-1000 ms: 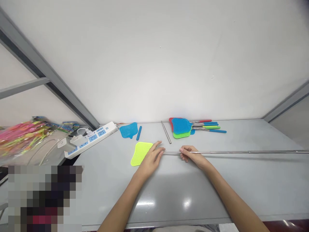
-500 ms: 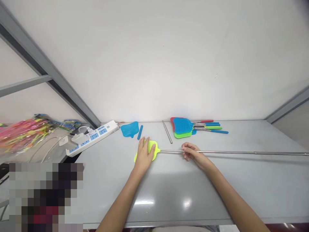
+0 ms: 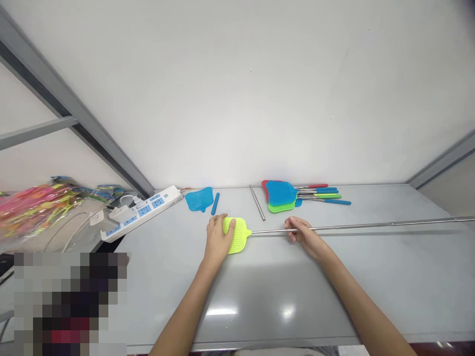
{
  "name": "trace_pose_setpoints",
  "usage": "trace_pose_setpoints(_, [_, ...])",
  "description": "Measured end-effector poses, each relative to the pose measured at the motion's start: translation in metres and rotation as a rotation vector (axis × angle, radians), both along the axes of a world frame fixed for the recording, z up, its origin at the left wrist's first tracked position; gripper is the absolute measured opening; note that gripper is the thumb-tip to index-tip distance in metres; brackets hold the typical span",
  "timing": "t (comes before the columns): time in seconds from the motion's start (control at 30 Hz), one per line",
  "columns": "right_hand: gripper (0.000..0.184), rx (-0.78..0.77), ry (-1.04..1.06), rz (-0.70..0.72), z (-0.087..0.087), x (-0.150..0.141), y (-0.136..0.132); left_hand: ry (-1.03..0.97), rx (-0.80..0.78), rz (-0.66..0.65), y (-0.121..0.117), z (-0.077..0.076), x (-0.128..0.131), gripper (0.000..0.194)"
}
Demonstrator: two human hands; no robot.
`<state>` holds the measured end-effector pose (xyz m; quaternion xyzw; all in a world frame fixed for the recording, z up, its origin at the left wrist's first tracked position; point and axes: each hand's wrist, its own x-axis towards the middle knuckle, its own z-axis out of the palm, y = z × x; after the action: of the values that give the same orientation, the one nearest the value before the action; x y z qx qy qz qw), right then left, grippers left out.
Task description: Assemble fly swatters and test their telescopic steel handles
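Quickly, head view only: the left hand point(image 3: 218, 239) sits over the yellow-green mesh fly swatter head point(image 3: 240, 236), fingers closed on its left part, so it is clamped on the head. The right hand point(image 3: 302, 235) is closed round the telescopic steel shaft point(image 3: 371, 225), well apart from the left hand. The swatter head lies flat on the tabletop point(image 3: 371, 277) near the front middle, its neck meeting the shaft end, so this one looks joined, though the joint is too small to check. The shaft runs right, rising slightly, out of frame. Left over, as far as shown: a loose blue mesh swatter head point(image 3: 198, 199) with a blue handle grip point(image 3: 215, 203) just beside it, and a bare steel rod point(image 3: 258, 203) lying apart, none joined. Past those is a stack of complete-looking swatters point(image 3: 280, 194) in red, blue and green, handles pointing right. Further left are a white power strip point(image 3: 143, 213) with blue sockets and a bag of pink plastic toys point(image 3: 33, 210).
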<state>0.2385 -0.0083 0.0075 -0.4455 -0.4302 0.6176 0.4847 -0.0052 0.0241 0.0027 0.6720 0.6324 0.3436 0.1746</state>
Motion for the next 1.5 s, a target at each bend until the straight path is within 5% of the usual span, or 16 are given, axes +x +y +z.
trace_pose_setpoints(0.17, [0.034,-0.028,0.037,-0.077,-0.001,0.002,0.002,-0.195,-0.031,0.025,0.004,-0.001,-0.001,0.033])
trace_pose_setpoints(0.27, [0.035,-0.040,0.078,-0.129,-0.003,0.005,0.005,-0.520,-0.203,0.048,0.005,0.002,-0.002,0.040])
trace_pose_setpoints(0.4, [0.033,-0.018,0.140,-0.223,-0.004,0.010,0.007,-1.023,-0.585,-0.168,0.003,0.013,-0.001,0.038])
trace_pose_setpoints(0.5, [0.031,0.009,0.157,-0.298,-0.005,0.013,0.008,-1.174,-0.792,-0.307,-0.003,0.022,0.001,0.032])
trace_pose_setpoints(0.77, [0.027,0.034,0.278,-0.375,-0.001,0.019,0.010,-1.248,-1.004,-0.446,-0.018,0.027,0.015,0.035])
trace_pose_setpoints(1.2, [0.020,-0.066,1.007,-0.410,-0.019,0.052,0.015,-1.442,-0.994,-0.320,-0.011,0.014,0.014,0.033])
trace_pose_setpoints(1.5, [0.027,-0.061,1.075,-0.456,-0.024,0.044,0.011,-1.412,-0.998,-0.148,-0.018,0.009,0.024,0.035])
